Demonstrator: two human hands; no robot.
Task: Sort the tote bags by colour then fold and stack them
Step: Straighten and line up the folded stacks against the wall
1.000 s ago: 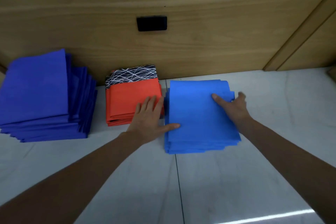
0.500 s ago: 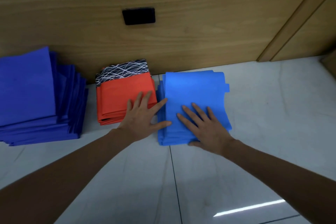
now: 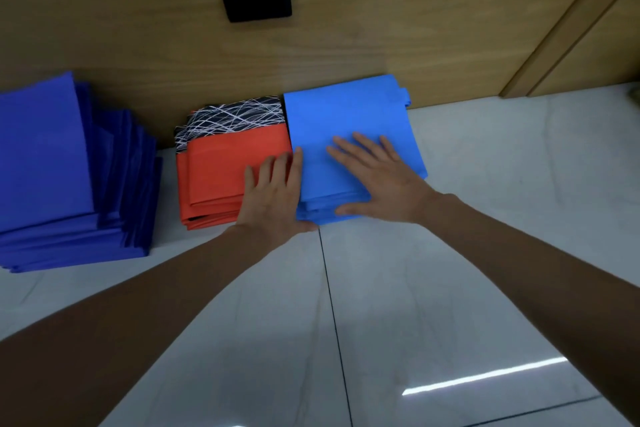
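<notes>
Dark blue stack (image 3: 45, 163) sat far left on floor (image 3: 485, 253). Orange stack (image 3: 228, 173) against wall; left hand (image 3: 273, 194) flat, fingers together, at its right edge. Light blue stack (image 3: 346, 118) adjoined; right hand (image 3: 384, 180) spread flat on top.

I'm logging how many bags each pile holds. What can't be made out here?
Head view:
Dark blue pile: cut off by the left edge; layers blur together.
Orange pile: near right corner hidden under the left hand.
Light blue pile: near edge partly covered by the right hand, layers uncountable.
Black patterned cloth: separate bag or part of an orange one, cannot tell.
</notes>
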